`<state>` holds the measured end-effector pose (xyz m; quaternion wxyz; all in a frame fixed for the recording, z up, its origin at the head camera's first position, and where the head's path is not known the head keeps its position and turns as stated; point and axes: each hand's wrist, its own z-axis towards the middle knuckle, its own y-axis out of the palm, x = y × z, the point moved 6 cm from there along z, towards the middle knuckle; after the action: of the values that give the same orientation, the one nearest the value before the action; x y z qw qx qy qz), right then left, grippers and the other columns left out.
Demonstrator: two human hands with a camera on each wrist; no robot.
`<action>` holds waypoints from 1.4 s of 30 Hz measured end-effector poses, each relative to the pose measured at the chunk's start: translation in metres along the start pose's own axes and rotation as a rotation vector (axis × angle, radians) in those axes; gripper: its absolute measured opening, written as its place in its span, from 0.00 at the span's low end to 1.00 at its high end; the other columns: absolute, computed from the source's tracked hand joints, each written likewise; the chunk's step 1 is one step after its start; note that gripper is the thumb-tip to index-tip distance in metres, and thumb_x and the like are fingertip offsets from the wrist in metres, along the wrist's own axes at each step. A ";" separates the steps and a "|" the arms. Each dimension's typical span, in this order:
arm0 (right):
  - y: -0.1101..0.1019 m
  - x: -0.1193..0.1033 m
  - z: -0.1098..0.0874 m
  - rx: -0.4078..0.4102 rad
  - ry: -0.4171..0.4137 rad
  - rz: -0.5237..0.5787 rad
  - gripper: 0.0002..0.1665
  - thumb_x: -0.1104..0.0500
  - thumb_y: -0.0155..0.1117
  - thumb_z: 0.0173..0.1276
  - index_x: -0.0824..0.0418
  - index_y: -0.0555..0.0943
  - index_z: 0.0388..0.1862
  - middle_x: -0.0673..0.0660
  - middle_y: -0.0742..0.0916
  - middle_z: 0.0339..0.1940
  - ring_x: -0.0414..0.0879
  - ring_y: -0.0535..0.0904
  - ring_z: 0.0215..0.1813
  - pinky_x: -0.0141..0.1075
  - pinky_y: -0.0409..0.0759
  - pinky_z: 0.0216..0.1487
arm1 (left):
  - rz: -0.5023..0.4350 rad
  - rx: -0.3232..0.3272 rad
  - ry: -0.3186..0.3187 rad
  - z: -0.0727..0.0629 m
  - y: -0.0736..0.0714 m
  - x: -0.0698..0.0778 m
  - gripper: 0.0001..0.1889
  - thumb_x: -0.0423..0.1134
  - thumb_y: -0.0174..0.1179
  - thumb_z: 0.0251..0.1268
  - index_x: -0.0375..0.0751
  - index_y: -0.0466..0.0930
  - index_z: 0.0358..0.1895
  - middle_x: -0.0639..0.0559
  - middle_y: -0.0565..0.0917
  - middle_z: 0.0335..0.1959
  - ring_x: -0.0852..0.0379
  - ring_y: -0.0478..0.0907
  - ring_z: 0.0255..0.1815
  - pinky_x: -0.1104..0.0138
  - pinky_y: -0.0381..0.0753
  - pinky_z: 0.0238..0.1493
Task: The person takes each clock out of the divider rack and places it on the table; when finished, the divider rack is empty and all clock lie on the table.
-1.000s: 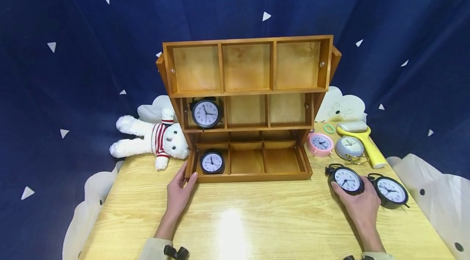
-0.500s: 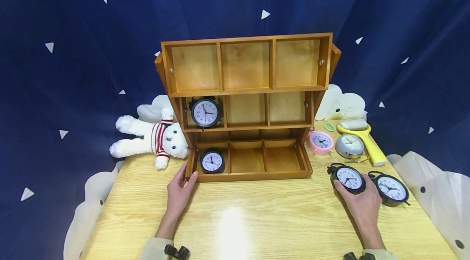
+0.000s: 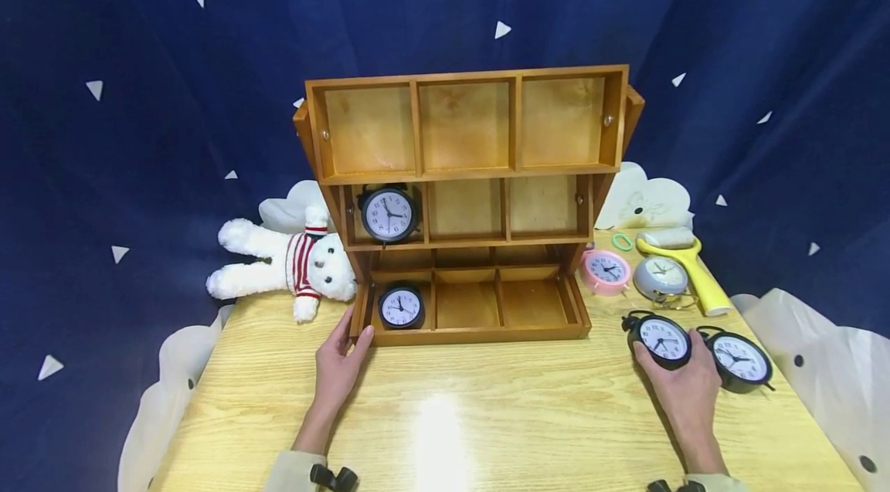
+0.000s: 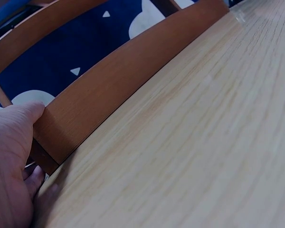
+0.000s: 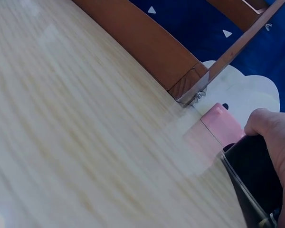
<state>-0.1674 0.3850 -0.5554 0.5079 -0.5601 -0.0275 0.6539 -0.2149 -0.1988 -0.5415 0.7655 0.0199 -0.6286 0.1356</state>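
A three-tier wooden shelf (image 3: 467, 175) with divided compartments stands on the table. At its bottom left corner, my left hand (image 3: 338, 368) grips the frame, thumb on the front board (image 4: 99, 85) and fingers at the side. Two black alarm clocks sit in the left column: one clock (image 3: 389, 214) in the middle tier, another clock (image 3: 401, 307) in the bottom tier. To the right of the shelf, my right hand (image 3: 684, 391) holds a black twin-bell alarm clock (image 3: 663, 341) by its sides, dial up. Only its dark casing (image 5: 256, 166) shows in the right wrist view.
Beside the held clock lies another black alarm clock (image 3: 739, 361). Behind are a pink clock (image 3: 606, 272), a grey clock (image 3: 660, 278), a green ring (image 3: 622, 242) and a yellow-handled roller (image 3: 704, 283). A white plush bear (image 3: 299, 264) lies left of the shelf.
My right hand and the clock in it have shifted very slightly to the right. The left hand stays at the shelf corner.
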 end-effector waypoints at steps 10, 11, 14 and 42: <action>-0.006 -0.028 -0.001 0.102 -0.194 0.107 0.52 0.56 0.83 0.53 0.66 0.72 0.75 0.75 0.78 0.68 0.73 0.73 0.69 0.60 0.72 0.71 | 0.008 -0.013 0.011 0.001 -0.001 -0.001 0.32 0.33 0.68 0.72 0.30 0.69 0.75 0.35 0.74 0.73 0.43 0.75 0.70 0.60 0.73 0.69; -0.006 -0.033 -0.001 0.106 -0.218 0.126 0.51 0.57 0.83 0.53 0.65 0.73 0.75 0.74 0.79 0.68 0.73 0.73 0.68 0.54 0.73 0.72 | 0.007 -0.011 0.011 0.001 -0.001 -0.001 0.32 0.33 0.68 0.72 0.31 0.69 0.75 0.35 0.74 0.73 0.43 0.75 0.69 0.61 0.74 0.69; -0.003 -0.048 -0.001 0.089 -0.259 0.182 0.49 0.59 0.82 0.53 0.63 0.74 0.75 0.71 0.79 0.70 0.71 0.74 0.69 0.34 0.69 0.74 | -0.008 -0.009 0.021 0.001 0.000 -0.001 0.31 0.32 0.68 0.72 0.29 0.69 0.75 0.34 0.74 0.72 0.42 0.76 0.69 0.61 0.75 0.69; 0.092 -0.081 -0.006 -0.474 -0.121 0.472 0.49 0.60 0.77 0.68 0.65 0.62 0.82 0.67 0.69 0.80 0.67 0.66 0.78 0.13 0.64 0.68 | 0.008 -0.020 0.009 -0.001 0.000 0.002 0.32 0.34 0.67 0.73 0.29 0.68 0.76 0.33 0.73 0.72 0.41 0.74 0.71 0.56 0.73 0.70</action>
<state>-0.2324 0.2812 -0.5558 0.1959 -0.6137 -0.0785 0.7608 -0.2140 -0.1986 -0.5401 0.7678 0.0090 -0.6267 0.1324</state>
